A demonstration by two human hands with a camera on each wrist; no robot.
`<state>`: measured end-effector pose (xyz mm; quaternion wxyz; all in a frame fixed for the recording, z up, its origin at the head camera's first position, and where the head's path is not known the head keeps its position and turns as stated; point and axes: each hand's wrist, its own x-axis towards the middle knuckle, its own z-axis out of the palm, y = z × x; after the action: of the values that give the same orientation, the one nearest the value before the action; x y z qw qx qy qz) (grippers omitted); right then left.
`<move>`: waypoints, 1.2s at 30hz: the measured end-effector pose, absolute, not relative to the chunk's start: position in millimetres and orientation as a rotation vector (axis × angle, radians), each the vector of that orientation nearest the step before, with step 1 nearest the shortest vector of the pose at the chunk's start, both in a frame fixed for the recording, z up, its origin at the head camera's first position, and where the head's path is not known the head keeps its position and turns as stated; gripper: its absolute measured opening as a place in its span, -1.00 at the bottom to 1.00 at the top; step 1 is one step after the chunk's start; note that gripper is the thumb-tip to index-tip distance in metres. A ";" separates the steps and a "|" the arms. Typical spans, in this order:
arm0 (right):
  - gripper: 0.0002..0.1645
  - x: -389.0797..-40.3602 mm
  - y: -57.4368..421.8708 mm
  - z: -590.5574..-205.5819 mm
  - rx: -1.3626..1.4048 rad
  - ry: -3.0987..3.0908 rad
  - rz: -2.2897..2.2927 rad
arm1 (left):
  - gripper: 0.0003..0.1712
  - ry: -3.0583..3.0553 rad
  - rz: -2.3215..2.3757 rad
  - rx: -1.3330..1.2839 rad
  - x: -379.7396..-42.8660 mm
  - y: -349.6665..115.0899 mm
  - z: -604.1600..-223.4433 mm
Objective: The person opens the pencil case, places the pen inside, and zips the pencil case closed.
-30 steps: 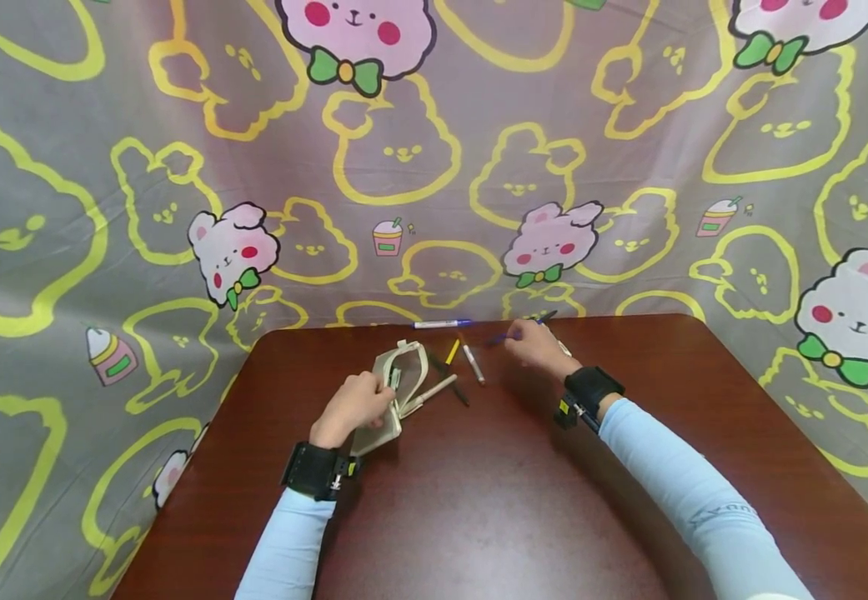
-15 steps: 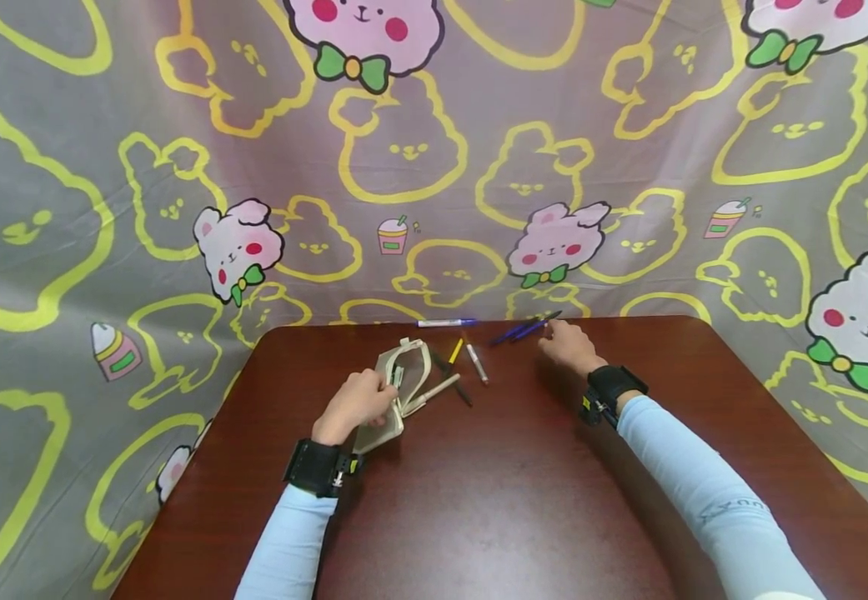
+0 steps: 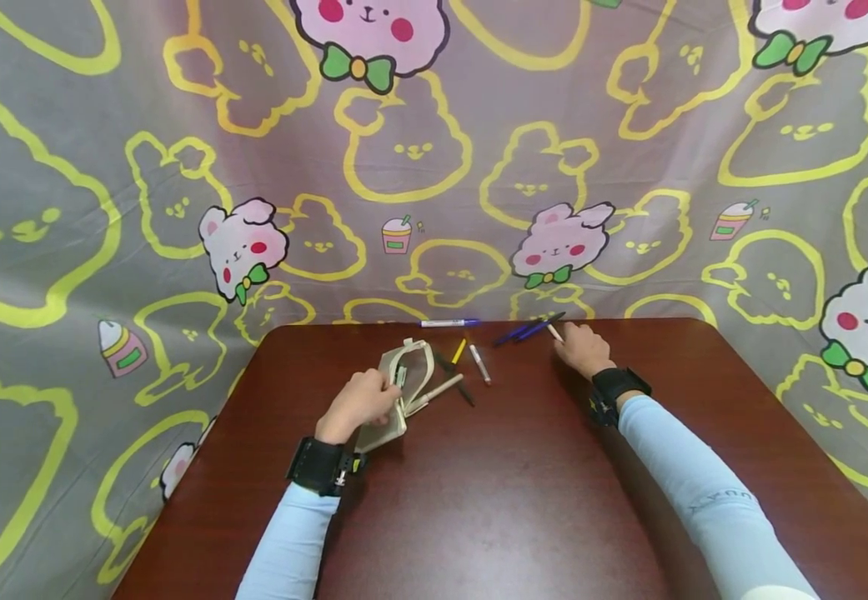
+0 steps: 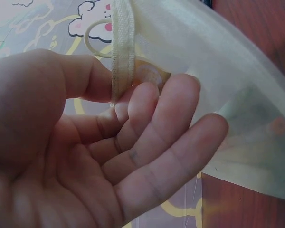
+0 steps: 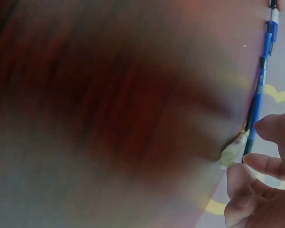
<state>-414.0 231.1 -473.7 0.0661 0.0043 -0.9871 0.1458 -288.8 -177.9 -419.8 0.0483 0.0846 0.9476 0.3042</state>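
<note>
My left hand (image 3: 362,404) pinches the zippered edge of a see-through cream pencil case (image 4: 247,57) between thumb and fingers. The case (image 3: 383,433) leans on the table with its mouth spread, a pen (image 3: 400,377) showing inside. At the far right edge, my right hand (image 3: 585,350) has its fingertips at a short white pen-like piece (image 3: 554,332). In the right wrist view a gap shows between thumb and forefinger, and the white piece (image 5: 233,151) lies just past the fingertips. Blue pens (image 3: 529,329) lie beside that hand.
A white-and-blue marker (image 3: 444,322) lies along the far table edge. Between the hands are a white marker (image 3: 480,364), a yellow pen (image 3: 459,350), a dark pen (image 3: 465,393) and a cream pen (image 3: 443,387). A patterned cloth (image 3: 418,192) hangs behind the table (image 3: 509,500).
My right hand has moved right, away from the blue pens, now uncovered, to the white piece. My left hand keeps its hold on the pencil case.
</note>
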 end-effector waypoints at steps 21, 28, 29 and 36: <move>-0.76 -418.3 237.1 -478.9 0.064 -3.072 0.372 | -0.65 2.921 0.900 0.288 -287.8 -178.1 -420.4; -0.75 -410.2 234.7 -479.3 0.085 -3.071 0.346 | -0.66 2.909 0.931 0.297 -286.1 -178.3 -422.3; -0.75 -408.4 234.1 -478.9 0.088 -3.073 0.343 | -0.67 2.907 0.933 0.297 -286.1 -178.3 -422.9; -0.69 -395.9 228.4 -471.9 0.146 -3.103 0.368 | -0.68 2.904 0.929 0.278 -288.8 -179.9 -422.6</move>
<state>-395.9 228.4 -471.9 0.0066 0.0468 -0.9919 0.1175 -288.8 -179.9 -422.6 0.0400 0.0906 0.9478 0.3031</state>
